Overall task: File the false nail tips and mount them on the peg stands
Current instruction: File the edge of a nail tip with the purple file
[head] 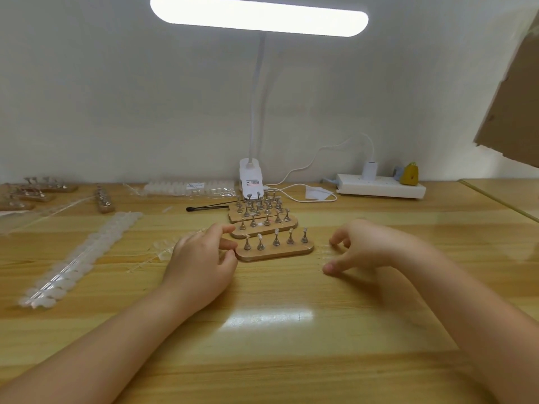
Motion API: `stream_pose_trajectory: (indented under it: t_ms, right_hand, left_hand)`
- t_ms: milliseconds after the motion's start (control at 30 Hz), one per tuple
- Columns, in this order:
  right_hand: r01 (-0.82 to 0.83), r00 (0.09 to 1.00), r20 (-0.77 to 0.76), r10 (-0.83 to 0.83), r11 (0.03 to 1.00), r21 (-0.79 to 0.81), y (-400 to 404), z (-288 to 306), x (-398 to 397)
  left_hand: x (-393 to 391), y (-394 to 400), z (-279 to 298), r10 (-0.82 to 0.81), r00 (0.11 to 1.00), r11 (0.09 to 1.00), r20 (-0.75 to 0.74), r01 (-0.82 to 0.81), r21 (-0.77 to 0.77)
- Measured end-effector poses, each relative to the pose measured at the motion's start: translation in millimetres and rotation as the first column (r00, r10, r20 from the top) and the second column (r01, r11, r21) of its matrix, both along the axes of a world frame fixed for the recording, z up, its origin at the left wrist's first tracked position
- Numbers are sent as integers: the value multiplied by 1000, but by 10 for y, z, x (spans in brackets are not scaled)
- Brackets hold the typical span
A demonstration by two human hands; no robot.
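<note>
Head view (single), facing down, close.

— Where do the peg stands (274, 248) sit?
— Mid-table (268, 345), stacked toward twelve o'clock, the lamp clamp (250, 177) behind them.
— And around them?
— Nail tip strips (78, 258) at nine o'clock, power strip (380, 186) at one o'clock.

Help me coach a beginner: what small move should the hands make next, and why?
Probably the right hand should pinch a clear nail tip beside it; both hands look empty, and the nearest peg stand, touched by the left hand, has bare pegs.
</note>
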State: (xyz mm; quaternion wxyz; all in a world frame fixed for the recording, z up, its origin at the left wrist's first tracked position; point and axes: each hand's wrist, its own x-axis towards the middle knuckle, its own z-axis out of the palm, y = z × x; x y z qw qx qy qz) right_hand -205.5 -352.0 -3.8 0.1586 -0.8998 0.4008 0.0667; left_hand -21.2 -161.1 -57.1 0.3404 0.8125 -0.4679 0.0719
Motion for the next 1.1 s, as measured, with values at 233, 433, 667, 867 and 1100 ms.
stream_pose_trajectory:
  t_ms: [233,433,667,867,1100]
  right_hand:
    - [-26,943,324,-71,957,287,27,89,-20]
    - [-262,756,641,-130,838,479,369,159,107]
    - [-406,618,749,-239,719,564,668,113,217]
    - [-400,591,741,-319,682,612,629,149,208]
    - [-331,789,615,-11,836,439,752,61,232]
  left_hand:
    - [-89,26,54,4,992,999,128,2,-48]
    - [-363,62,133,-170,983,963,68,180,-199]
    - [-405,38,101,-311,933,923,-182,251,-291]
    - [-389,27,96,-302,897,907,-322,166,-388]
    - [-357,44,103,-316,907,914,-279,213,-344]
